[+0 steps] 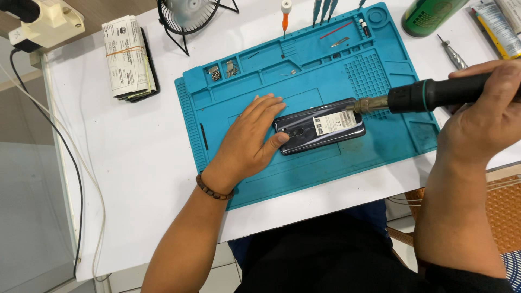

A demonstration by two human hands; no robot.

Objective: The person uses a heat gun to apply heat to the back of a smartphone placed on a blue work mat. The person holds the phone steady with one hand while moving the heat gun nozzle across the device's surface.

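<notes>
Teal mat (325, 163) on white table (135, 163): left hand (247, 141) flat on phone (319, 126), right hand (483, 122) gripping hot-air tool (423, 96).

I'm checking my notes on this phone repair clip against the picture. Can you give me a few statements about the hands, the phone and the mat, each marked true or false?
1. The left hand rests on the phone. True.
2. The phone lies screen up. False: its dark back faces up, with a white sticker on it.
3. The right hand holds a black heat tool with its metal tip at the phone's edge. True.
4. The phone lies on the bare white table. False: it lies on the blue mat.
5. A small fan stands beyond the mat. True.
</notes>
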